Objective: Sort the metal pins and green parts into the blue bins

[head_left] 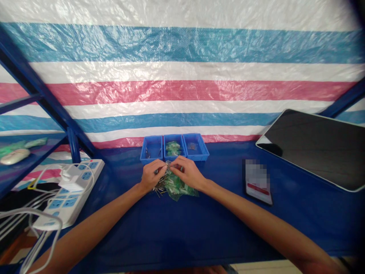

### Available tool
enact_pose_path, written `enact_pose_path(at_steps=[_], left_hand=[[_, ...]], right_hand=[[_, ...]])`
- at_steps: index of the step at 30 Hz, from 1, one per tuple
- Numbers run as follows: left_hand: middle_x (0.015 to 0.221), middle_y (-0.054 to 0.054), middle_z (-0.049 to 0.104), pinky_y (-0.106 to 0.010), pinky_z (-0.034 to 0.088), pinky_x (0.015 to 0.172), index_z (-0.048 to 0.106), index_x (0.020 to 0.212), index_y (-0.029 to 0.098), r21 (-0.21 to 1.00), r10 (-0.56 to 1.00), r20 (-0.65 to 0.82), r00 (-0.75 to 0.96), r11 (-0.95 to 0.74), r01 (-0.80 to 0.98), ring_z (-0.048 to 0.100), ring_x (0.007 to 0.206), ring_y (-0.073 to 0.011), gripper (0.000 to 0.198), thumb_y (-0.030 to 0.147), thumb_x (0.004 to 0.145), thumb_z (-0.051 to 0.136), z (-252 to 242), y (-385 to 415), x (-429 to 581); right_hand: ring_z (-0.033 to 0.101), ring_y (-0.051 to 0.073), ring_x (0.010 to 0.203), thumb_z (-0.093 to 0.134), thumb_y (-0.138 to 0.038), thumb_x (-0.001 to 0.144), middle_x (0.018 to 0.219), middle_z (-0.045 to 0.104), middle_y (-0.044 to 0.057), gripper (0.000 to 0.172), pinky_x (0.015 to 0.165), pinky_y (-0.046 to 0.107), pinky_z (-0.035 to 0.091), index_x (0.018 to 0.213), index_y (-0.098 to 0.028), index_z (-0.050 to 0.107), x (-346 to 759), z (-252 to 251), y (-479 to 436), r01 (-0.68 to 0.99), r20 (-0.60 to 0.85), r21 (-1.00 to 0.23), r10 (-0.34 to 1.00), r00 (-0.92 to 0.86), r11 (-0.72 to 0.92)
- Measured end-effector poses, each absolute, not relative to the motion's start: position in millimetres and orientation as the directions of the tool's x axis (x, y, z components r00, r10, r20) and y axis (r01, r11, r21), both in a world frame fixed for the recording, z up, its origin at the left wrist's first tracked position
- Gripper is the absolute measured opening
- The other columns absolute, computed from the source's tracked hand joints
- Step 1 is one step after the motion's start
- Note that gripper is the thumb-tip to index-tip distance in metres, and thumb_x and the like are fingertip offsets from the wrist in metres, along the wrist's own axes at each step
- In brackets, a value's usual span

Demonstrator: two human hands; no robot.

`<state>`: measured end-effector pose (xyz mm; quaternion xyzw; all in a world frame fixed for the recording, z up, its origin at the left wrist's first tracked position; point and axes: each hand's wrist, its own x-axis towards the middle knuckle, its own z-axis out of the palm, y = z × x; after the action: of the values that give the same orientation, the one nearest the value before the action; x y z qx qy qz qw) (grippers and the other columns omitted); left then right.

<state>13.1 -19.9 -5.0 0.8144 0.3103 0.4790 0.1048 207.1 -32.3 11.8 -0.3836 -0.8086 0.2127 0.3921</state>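
My left hand (153, 175) and my right hand (186, 172) meet above the table, thumbs and fingers pinched together. Between their fingertips is a small clear plastic bag (168, 163), partly covered by the fingers. Under my right hand lies a heap of green-tinted plastic packets (175, 188). Thin metal pieces like pins or screws (160, 187) are piled beside them, under my left hand. Just beyond my hands, three blue trays stand in a row: the left tray (142, 152) has a few thin metal pieces, the middle tray (174, 137) green packets, the right tray (203, 155) small bits.
A white power strip (82, 194) with plugs and cables is at the left. On the right of the blue table (199, 236) lie a phone (258, 182) and a large dark-screened device (316, 148). A striped plastic sheet (182, 91) hangs behind, with blue frame bars (54, 102) at the side.
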Motion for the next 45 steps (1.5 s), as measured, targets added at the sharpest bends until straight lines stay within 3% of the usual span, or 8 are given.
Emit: enact_pose_path(at_steps=[13, 21, 29, 45], left_hand=[[0.073, -0.002, 0.066, -0.021, 0.047, 0.061, 0.067, 0.087, 0.016, 0.504, 0.654, 0.691, 0.307, -0.741, 0.445, 0.057, 0.060, -0.0100, 0.014, 0.026, 0.084, 0.058, -4.5, -20.6, 16.0], [0.072, -0.002, 0.068, -0.020, 0.049, 0.058, 0.067, 0.090, 0.016, 0.531, 0.669, 0.702, 0.244, -0.720, 0.447, 0.058, 0.056, -0.0096, 0.018, 0.030, 0.082, 0.063, -2.9, -22.3, 16.9], [0.073, 0.000, 0.065, -0.019, 0.048, 0.057, 0.062, 0.091, 0.016, 0.586, 0.683, 0.706, 0.187, -0.712, 0.387, 0.057, 0.057, -0.0081, 0.018, 0.027, 0.078, 0.067, -11.1, -19.1, 15.2], [0.071, -0.001, 0.066, -0.019, 0.048, 0.059, 0.065, 0.087, 0.015, 0.556, 0.673, 0.721, 0.163, -0.703, 0.444, 0.057, 0.056, -0.0081, 0.017, 0.030, 0.079, 0.066, -11.6, -18.2, 14.7]], right_hand=[[0.051, 0.012, 0.064, 0.053, -0.028, 0.087, 0.073, 0.057, 0.000, 0.013, 0.061, 0.024, 0.040, 0.082, -0.017, 0.059, 207.4, 18.0, -32.6, 0.406, 0.442, -0.738, 0.840, -0.314, 0.539], [0.047, 0.010, 0.050, 0.055, -0.038, 0.084, 0.060, 0.050, -0.004, 0.022, 0.049, 0.021, 0.039, 0.077, -0.018, 0.056, 205.7, 9.2, -27.0, 0.143, 0.242, -0.945, 0.922, -0.303, 0.295], [0.044, 0.009, 0.044, 0.057, -0.040, 0.081, 0.053, 0.048, -0.005, 0.024, 0.046, 0.021, 0.036, 0.073, -0.018, 0.055, 205.1, 10.8, -26.5, 0.090, 0.191, -0.969, 0.930, -0.313, 0.229], [0.043, 0.009, 0.041, 0.058, -0.043, 0.081, 0.048, 0.048, -0.005, 0.027, 0.040, 0.020, 0.034, 0.072, -0.018, 0.055, 204.4, 7.8, -25.0, 0.086, 0.149, -0.979, 0.933, -0.328, 0.186]])
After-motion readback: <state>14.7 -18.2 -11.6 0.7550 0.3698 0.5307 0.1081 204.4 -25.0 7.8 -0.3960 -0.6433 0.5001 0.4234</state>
